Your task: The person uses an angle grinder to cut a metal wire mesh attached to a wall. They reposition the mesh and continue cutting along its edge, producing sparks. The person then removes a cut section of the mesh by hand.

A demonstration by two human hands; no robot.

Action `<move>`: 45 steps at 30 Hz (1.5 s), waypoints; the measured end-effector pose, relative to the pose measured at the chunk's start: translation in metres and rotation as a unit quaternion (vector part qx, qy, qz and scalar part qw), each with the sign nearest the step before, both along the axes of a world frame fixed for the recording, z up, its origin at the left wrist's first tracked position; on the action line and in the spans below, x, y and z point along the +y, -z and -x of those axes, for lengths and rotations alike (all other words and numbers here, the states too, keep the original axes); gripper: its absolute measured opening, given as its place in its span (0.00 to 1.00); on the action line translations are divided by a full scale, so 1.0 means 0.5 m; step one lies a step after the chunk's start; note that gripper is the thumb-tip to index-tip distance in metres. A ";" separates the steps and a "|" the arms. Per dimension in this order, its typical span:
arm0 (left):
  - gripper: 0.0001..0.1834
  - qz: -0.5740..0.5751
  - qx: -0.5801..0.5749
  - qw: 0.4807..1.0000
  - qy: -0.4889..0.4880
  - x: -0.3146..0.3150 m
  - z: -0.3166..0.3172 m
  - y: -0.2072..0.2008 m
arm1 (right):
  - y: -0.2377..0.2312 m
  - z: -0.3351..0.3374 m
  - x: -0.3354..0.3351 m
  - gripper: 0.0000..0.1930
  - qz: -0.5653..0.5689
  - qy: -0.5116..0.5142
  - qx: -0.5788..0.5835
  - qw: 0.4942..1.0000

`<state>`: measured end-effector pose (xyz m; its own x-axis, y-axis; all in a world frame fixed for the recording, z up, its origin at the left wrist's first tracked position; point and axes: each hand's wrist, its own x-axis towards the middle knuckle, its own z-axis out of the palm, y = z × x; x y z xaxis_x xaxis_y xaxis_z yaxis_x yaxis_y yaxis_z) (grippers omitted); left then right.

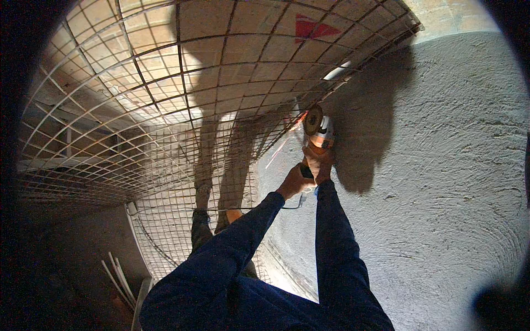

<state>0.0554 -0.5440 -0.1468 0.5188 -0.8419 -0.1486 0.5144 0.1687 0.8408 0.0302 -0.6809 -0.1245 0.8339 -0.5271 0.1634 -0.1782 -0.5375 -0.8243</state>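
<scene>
Both my hands are closed on an angle grinder (326, 137) with an orange and pale body. My right hand (320, 164) grips it close behind the head, and my left hand (293, 183) wraps its rear part. The round cutting disc (314, 121) meets the edge of a wire mesh (180, 71), beside the plastered wall. Orange sparks (298, 121) spray from the contact, down and to the left. Exactly which wire the disc touches is too small to tell. From the grinder's rear a dark cord (292, 208) runs off to the left.
A rough grey plastered wall (441, 149) fills the right side. The mesh curves across the left and top, with my legs behind its wires. Several pale rods (122, 281) stand at the lower left. A red triangle (314, 28) shows through the mesh above.
</scene>
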 end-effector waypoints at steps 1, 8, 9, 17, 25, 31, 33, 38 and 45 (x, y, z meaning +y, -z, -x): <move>0.29 -0.007 0.009 1.000 0.016 0.000 0.000 0.002 | 0.007 0.000 -0.001 0.24 0.020 0.012 -0.009 1.000; 0.33 -0.022 0.010 0.999 0.039 0.008 -0.011 -0.019 | -0.052 -0.020 0.030 0.26 -0.136 0.095 0.067 0.984; 0.33 -0.016 0.007 0.999 0.043 0.009 -0.013 -0.025 | -0.066 -0.023 0.044 0.27 -0.095 0.070 0.019 0.993; 0.32 0.000 0.020 1.000 0.014 0.016 -0.017 -0.050 | -0.124 -0.051 0.083 0.15 0.014 0.094 0.039 0.995; 0.27 -0.021 0.077 0.996 0.028 0.031 -0.020 -0.089 | -0.096 -0.043 0.059 0.14 0.069 0.038 -0.001 0.997; 0.26 -0.039 0.028 0.996 0.073 0.022 -0.012 -0.045 | -0.107 -0.051 0.061 0.14 -0.048 0.107 0.071 0.991; 0.26 0.006 -0.116 0.993 -0.008 0.016 -0.009 -0.032 | -0.125 -0.048 0.072 0.13 -0.085 0.077 0.026 0.993; 0.25 0.021 0.087 0.996 0.012 0.016 -0.008 -0.049 | -0.155 -0.053 0.097 0.12 -0.151 0.107 0.094 0.978; 0.28 -0.121 -0.005 0.991 0.047 0.029 -0.011 -0.054 | -0.159 -0.050 0.113 0.29 -0.270 0.148 0.037 0.951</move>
<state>0.0608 -0.5296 -0.1198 0.4415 -0.8272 -0.3477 0.5098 -0.0876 0.8558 0.0551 -0.6245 -0.0451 0.6350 -0.7307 -0.2506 -0.3239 0.0427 -0.9451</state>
